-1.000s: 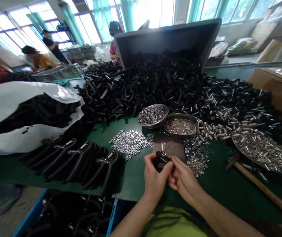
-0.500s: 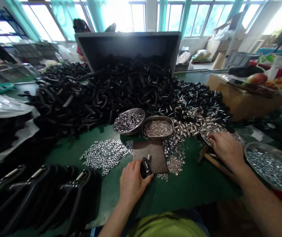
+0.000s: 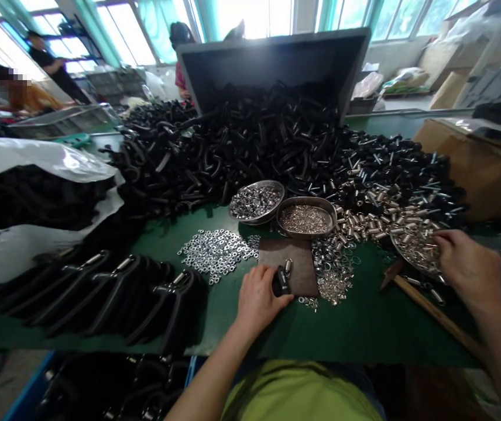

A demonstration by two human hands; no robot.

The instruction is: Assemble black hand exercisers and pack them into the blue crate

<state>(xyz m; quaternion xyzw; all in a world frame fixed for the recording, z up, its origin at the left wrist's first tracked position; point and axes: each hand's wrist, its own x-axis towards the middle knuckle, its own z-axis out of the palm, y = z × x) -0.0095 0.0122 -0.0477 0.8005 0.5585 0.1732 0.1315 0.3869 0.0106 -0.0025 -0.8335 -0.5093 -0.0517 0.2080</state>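
Note:
My left hand [image 3: 259, 301] is closed around a small black part [image 3: 282, 283] at the front of a brown pad [image 3: 305, 272]. A shiny metal spring [image 3: 288, 266] stands just beyond that part; whether the two touch I cannot tell. Out to the right, my right hand [image 3: 472, 266] has its thumb and fingers pinched together at the edge of a metal dish [image 3: 402, 253] of small silvery pieces. Anything between those fingertips is too small to make out. A hammer [image 3: 430, 313] with a wooden handle lies below this dish, beside a couple of loose springs.
Nuts [image 3: 218, 251] lie spread left of the pad. Behind it stand a round bowl [image 3: 254, 222] of metal rings and an oval tin [image 3: 307, 235] of tiny pieces. Black handles [image 3: 215, 146] heap up before a grey bin [image 3: 277, 44]. Black forked parts [image 3: 114, 292] line the left. Other people are beyond.
The view has swung to the left and down, so everything sits differently in it. My right hand has shifted slightly to the right along the dish. My left hand keeps hold of the black part.

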